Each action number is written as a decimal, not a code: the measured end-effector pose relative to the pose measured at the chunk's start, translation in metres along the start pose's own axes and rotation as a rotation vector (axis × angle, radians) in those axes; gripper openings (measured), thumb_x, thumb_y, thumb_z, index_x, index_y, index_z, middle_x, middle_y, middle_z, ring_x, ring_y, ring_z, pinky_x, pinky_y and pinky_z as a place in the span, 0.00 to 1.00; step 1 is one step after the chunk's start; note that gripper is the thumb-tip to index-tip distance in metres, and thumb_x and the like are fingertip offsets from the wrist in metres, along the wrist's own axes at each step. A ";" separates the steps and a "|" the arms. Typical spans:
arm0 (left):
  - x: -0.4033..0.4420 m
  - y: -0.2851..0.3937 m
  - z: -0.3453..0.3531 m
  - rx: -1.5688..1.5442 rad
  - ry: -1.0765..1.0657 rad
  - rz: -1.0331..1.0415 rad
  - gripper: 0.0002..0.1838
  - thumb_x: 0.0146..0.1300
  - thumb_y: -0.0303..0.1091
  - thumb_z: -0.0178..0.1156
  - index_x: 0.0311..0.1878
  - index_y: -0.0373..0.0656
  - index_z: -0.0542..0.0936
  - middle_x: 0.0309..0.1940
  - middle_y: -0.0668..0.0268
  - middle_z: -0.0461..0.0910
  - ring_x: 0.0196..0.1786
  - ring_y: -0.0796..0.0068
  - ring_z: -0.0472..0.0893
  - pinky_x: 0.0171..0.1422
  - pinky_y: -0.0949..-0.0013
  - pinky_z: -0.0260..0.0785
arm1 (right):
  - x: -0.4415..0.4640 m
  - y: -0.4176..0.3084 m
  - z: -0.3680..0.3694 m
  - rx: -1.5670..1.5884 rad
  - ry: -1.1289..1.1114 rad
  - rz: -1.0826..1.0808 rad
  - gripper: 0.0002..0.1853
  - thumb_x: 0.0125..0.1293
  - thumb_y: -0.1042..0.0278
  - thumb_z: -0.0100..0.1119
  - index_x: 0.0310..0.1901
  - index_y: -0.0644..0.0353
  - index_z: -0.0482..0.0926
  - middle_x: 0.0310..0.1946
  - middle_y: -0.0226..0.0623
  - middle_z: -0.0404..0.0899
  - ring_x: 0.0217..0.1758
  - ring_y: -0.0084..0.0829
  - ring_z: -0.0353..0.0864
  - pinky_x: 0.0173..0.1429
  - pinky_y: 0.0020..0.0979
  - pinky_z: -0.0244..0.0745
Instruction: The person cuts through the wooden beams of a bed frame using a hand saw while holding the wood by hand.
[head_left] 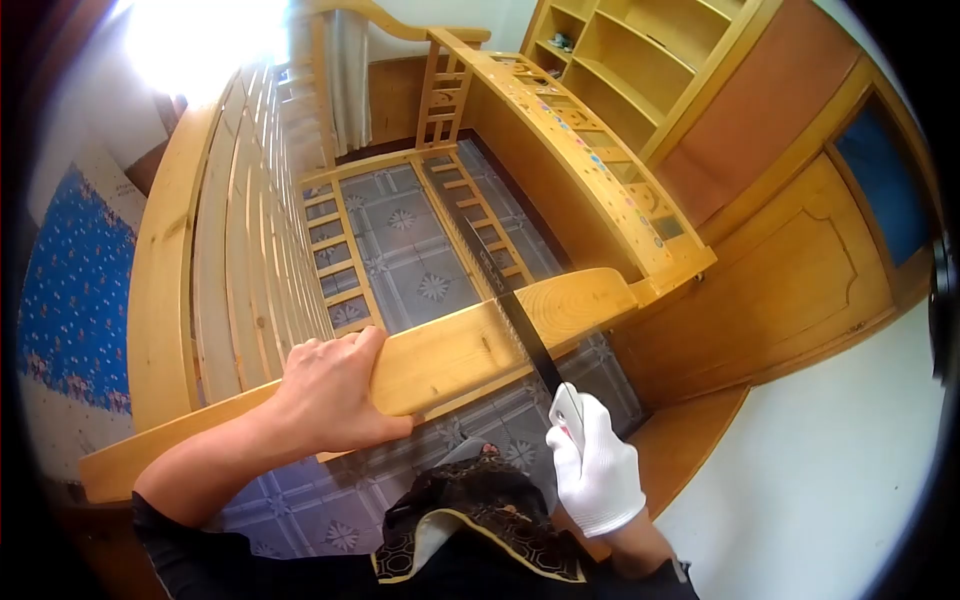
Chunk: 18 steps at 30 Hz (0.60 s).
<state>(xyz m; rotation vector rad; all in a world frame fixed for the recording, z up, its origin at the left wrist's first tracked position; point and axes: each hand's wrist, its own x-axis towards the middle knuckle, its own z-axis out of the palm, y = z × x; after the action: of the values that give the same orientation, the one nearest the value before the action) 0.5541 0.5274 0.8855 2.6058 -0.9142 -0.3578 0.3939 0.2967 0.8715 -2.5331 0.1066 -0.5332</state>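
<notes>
Your left hand (330,388) is pinching the board (450,360), presumably steadying it beneath the saw (515,318); your gloved right hand (597,470) is curling its fingers around the handle (568,412).

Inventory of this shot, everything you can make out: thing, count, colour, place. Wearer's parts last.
handsaw: 1, dark blade, pale handle, across the board
wooden board: 1, light yellow, across the front
slatted side: 1, light wood, left
ladder-like sections: 2, light wood, low in the middle
cut-out panel: 1, light wood, right of centre
shelf unit: 1, light wood, top right
door: 1, brown, right
curtain: 1, pale, top
patterned sheet: 1, blue, far left
tiled floor: 1, grey, below
patterned garment: 1, black and gold, bottom
left hand: 1, bare, gripping the board
right hand: 1, white glove, on the saw handle
</notes>
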 end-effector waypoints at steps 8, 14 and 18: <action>-0.002 0.002 0.000 -0.020 0.039 0.020 0.38 0.38 0.53 0.71 0.49 0.33 0.76 0.34 0.50 0.82 0.41 0.51 0.83 0.50 0.55 0.72 | 0.016 0.006 0.011 -0.012 0.008 -0.032 0.21 0.69 0.66 0.59 0.60 0.64 0.69 0.33 0.51 0.83 0.31 0.52 0.85 0.32 0.42 0.81; 0.001 0.001 -0.001 -0.002 0.021 -0.006 0.38 0.38 0.52 0.70 0.48 0.33 0.75 0.33 0.49 0.82 0.40 0.51 0.83 0.50 0.55 0.72 | 0.011 0.005 0.006 -0.041 -0.022 -0.003 0.21 0.69 0.65 0.59 0.60 0.61 0.70 0.34 0.50 0.84 0.31 0.49 0.85 0.31 0.41 0.82; -0.001 0.003 -0.001 -0.021 0.006 -0.008 0.37 0.37 0.52 0.70 0.47 0.33 0.75 0.32 0.49 0.82 0.39 0.51 0.83 0.50 0.55 0.72 | 0.020 0.007 0.012 -0.043 -0.049 0.009 0.22 0.68 0.65 0.60 0.60 0.62 0.69 0.35 0.51 0.84 0.30 0.50 0.86 0.31 0.41 0.82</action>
<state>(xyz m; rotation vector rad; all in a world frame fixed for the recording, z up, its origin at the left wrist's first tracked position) 0.5523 0.5265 0.8877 2.5902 -0.8938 -0.3601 0.4168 0.2932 0.8660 -2.5850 0.1120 -0.4694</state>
